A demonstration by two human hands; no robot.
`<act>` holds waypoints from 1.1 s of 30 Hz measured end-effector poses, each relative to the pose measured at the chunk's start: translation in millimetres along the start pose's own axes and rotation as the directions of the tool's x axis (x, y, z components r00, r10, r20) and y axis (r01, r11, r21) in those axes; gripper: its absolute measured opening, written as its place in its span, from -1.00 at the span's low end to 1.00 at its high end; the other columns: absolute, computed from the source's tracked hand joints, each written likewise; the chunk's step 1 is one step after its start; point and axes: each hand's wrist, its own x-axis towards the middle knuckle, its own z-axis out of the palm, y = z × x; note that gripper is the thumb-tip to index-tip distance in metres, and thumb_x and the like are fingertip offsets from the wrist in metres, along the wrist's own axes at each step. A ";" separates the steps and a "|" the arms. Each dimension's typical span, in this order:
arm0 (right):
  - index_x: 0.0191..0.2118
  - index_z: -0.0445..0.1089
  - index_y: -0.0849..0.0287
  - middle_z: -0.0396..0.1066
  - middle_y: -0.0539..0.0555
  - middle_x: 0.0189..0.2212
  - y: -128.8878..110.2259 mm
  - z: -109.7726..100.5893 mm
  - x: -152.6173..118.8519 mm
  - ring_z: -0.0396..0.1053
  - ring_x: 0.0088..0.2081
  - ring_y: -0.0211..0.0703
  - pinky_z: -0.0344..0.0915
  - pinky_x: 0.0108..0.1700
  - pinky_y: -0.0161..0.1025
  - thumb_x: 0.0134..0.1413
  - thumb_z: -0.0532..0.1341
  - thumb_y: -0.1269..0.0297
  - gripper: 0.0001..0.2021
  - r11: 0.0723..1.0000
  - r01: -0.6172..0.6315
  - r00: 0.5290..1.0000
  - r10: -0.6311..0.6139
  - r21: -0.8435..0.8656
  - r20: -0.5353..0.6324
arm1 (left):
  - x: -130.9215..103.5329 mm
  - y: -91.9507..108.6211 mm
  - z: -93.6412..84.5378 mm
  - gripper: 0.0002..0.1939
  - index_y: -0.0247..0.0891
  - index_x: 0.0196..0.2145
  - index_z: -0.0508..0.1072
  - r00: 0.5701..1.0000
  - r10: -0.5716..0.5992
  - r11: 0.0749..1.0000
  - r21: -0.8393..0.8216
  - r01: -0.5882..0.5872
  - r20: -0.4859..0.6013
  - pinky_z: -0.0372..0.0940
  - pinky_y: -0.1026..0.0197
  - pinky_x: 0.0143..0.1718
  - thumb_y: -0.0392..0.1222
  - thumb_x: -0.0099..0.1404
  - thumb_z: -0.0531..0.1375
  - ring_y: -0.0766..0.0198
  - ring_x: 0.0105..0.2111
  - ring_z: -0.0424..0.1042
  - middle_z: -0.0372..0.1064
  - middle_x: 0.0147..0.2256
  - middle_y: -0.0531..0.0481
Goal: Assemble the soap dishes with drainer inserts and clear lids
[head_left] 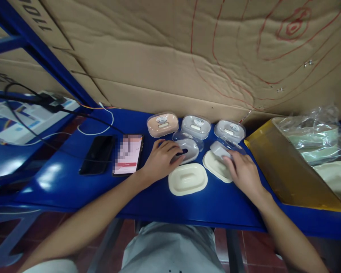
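My left hand (164, 157) has its fingers bent over the near-left side of a grey oval shell (191, 148), thumb at its rim. A dark oval patch shows by the fingertips; whether it is an opening or a part I cannot tell. A clear plastic cover (197, 141) lies behind the shell. My right hand (241, 168) is closed on a small pale grey block-like piece (219, 149), above a cream moulded tray (213, 165). Another clear cover (233, 146) is just behind that hand. A second cream tray (188, 180) lies flat between my hands.
Along the cardboard wall (147, 83) stand a peach clear-lidded case (163, 125) and two grey ones (196, 127). Two phones (98, 154) lie at left near cables and a power strip (36, 121). At right, a cardboard box (290, 167) holds bagged cream and green trays.
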 end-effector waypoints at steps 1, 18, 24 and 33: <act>0.07 0.50 0.09 0.65 0.17 -0.22 2.3 -2.0 0.4 0.58 -0.26 0.13 0.42 -0.14 0.01 0.56 0.07 0.05 -0.67 0.999 -0.035 0.999 0.036 0.030 -0.032 | 0.2 0.5 -0.9 -0.78 -0.16 -0.13 0.60 1.000 -0.002 1.000 -0.004 0.002 -0.013 0.25 -0.18 0.23 -0.08 0.57 0.17 -0.01 0.01 0.59 0.64 -0.03 -0.09; 0.36 0.32 0.13 0.47 0.29 0.27 -6.2 26.6 8.1 0.44 0.22 0.22 0.30 0.18 0.15 0.47 0.08 0.35 -0.56 0.987 0.157 0.987 -0.157 0.023 0.020 | 67.8 -87.7 -28.5 -0.30 -0.10 0.22 0.40 0.899 -0.422 0.906 0.063 0.418 0.117 0.22 -0.42 0.31 -0.08 0.16 0.48 -0.38 0.38 0.26 0.32 0.34 -0.33; 0.40 0.29 0.10 0.38 0.33 0.34 -21.4 15.7 20.1 0.40 0.25 0.28 0.31 0.18 0.19 0.49 0.13 0.22 -0.54 0.984 0.171 0.985 -0.171 0.037 -0.008 | 67.1 -86.2 -26.8 -0.45 -0.07 0.20 0.44 0.918 -0.392 0.914 -0.087 0.396 0.054 0.35 -0.16 0.24 0.18 0.37 0.34 -0.14 0.21 0.45 0.49 0.19 -0.17; 0.42 0.27 0.16 0.30 0.30 0.42 -59.6 39.1 127.5 0.24 0.41 0.20 0.17 0.36 0.16 0.50 0.12 0.22 -0.53 0.900 0.361 0.895 -0.408 0.244 0.182 | 56.6 -60.4 -25.9 -0.40 -0.15 0.24 0.37 0.883 -0.467 0.782 -0.484 0.391 -0.041 0.43 0.10 0.06 0.30 0.46 0.22 0.09 -0.01 0.60 0.60 0.05 -0.10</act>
